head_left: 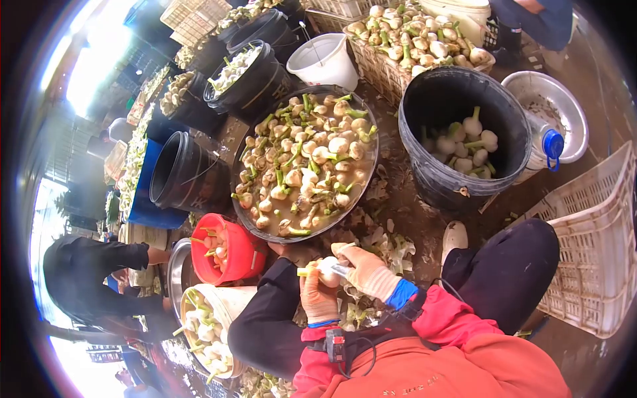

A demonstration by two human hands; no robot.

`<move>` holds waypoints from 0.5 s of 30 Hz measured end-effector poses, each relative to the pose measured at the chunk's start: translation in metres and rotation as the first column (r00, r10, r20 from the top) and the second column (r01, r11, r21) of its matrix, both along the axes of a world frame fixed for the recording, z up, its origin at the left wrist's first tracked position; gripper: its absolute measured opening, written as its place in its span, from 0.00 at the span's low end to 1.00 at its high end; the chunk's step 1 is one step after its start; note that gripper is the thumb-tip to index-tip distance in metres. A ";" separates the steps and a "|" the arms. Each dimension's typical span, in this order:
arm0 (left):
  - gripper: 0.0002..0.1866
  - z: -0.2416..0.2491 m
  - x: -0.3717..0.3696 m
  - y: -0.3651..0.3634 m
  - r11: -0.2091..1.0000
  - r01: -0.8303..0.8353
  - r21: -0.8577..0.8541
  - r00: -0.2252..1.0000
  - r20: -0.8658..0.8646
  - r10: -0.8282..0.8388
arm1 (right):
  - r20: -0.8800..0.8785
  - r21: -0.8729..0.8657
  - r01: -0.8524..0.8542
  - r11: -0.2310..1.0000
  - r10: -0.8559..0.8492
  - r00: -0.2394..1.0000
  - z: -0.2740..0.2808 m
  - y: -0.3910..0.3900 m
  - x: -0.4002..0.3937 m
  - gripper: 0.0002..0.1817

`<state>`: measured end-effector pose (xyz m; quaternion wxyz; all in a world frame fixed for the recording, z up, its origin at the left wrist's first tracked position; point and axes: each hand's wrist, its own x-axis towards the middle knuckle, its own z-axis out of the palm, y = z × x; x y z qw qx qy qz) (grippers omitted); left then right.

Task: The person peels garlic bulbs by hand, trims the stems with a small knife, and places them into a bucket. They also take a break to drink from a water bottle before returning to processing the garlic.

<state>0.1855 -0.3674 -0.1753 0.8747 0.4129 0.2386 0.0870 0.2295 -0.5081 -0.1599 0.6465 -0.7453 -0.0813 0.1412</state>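
Note:
My left hand (318, 300), in an orange and cream glove, is wrapped round a white garlic bulb (328, 272) whose green stem points left. My right hand (367, 270), gloved alike, is closed on a small tool (341, 270) with a grey blade that touches the right side of the bulb. Its handle is mostly hidden in the fingers. Both hands are close together above my lap. Just beyond them a wide round basin (375, 149) holds many garlic bulbs with short green stems in muddy water.
A black bucket (424, 179) with peeled bulbs stands front right, a plastic crate (584, 252) at right. Left are a red bucket (247, 249) and a white bucket (235, 302) of garlic. Peelings (391, 249) litter the floor. A person (93, 278) is at far left, another (541, 20) at top right.

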 end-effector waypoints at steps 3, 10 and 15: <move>0.13 0.012 -0.002 -0.007 0.989 -0.007 -0.148 1.000 -0.010 0.006 | 0.057 0.133 0.097 0.986 -0.105 0.993 -0.025 0.005 0.001 0.18; 0.19 0.026 0.026 -0.024 0.884 0.039 -0.466 0.997 -0.037 -0.064 | -0.407 -0.025 0.173 0.985 -0.168 0.898 -0.089 -0.009 0.000 0.13; 0.21 0.045 0.102 -0.095 0.823 0.309 -0.476 0.948 0.085 -0.307 | -0.371 -0.108 -0.053 0.993 0.009 0.928 -0.136 -0.001 -0.006 0.16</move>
